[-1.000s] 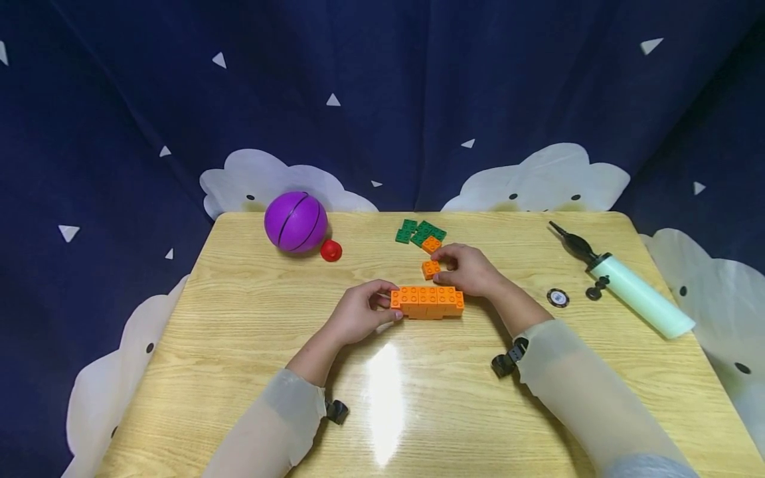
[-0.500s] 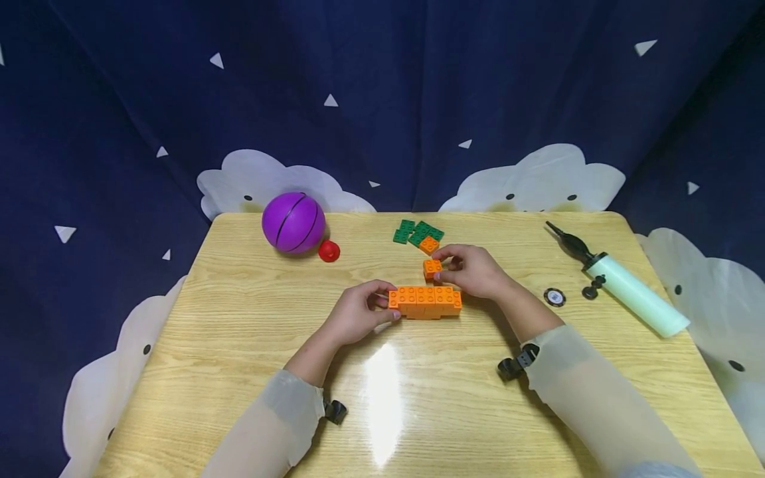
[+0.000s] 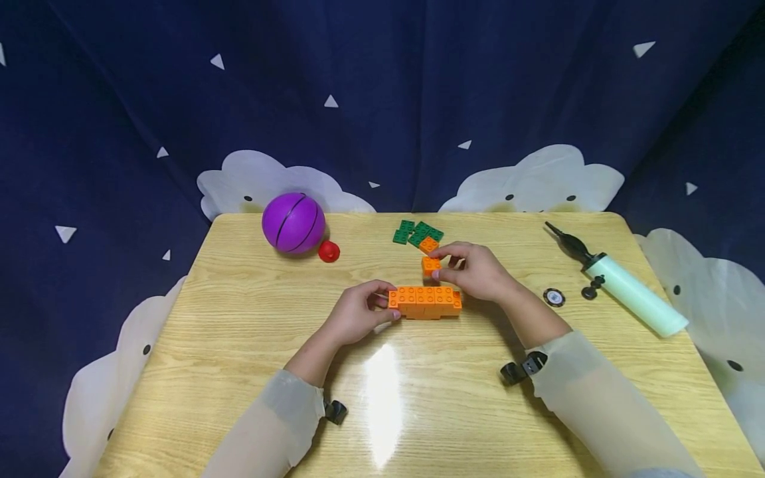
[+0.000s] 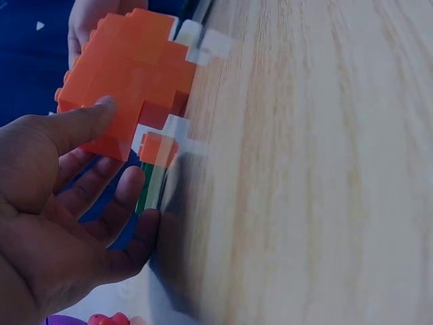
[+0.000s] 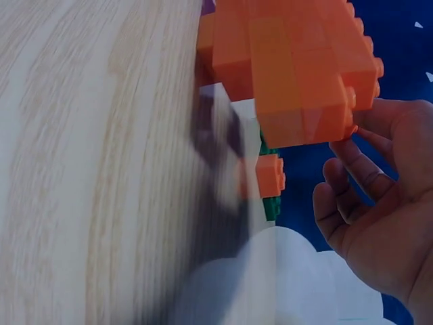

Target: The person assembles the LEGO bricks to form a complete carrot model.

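Since the earlier head frames, the right hand (image 3: 478,271) has lifted the small orange brick (image 3: 430,265) a little higher and clear of the worktop (image 3: 251,332), while the left hand (image 3: 358,311) has stayed at the left end of the long orange block assembly (image 3: 425,301). From the head view, the step in hand looks like bringing that small brick over to the assembly; the next move would seem to call for carrying it toward the person and down, its underside lined up with the studs on top, while the left hand braces the assembly against the push. The right grip pinches the brick between thumb and fingertips, just behind the assembly's right half and apart from it; the left grip is curled around the assembly's end. Farther back lie green bricks (image 3: 418,232) with another orange brick (image 3: 428,244), a purple ball (image 3: 293,222) beside a red piece (image 3: 329,251), and, to the right, a pale hand pump (image 3: 627,289). From the left wrist view, the left thumb (image 4: 81,122) presses the face of the assembly (image 4: 128,74), with the other fingers curled beneath it. From the right wrist view, the right fingers (image 5: 352,196) sit just behind the assembly (image 5: 298,68); the held brick itself cannot be told apart there for certain.
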{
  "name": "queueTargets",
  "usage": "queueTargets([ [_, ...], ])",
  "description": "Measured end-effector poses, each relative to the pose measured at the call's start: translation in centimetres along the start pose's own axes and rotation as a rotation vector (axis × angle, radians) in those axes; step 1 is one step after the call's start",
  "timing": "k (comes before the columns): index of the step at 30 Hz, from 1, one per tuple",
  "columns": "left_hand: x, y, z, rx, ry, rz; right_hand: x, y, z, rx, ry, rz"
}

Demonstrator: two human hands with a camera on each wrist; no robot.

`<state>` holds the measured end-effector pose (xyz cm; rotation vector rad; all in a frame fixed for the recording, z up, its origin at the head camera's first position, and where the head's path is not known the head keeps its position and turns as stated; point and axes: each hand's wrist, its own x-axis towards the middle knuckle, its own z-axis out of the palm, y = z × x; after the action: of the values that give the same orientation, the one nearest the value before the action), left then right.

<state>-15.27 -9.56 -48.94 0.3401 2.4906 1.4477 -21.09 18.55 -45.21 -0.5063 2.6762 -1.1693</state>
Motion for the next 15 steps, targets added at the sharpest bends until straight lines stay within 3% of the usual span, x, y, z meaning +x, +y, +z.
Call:
queueTargets([
  [15, 0.1, 0.1, -0.1, 0.024, 0.01, -0.004, -1.4, -2.8, 0.1, 0.04, 0.009, -0.1],
])
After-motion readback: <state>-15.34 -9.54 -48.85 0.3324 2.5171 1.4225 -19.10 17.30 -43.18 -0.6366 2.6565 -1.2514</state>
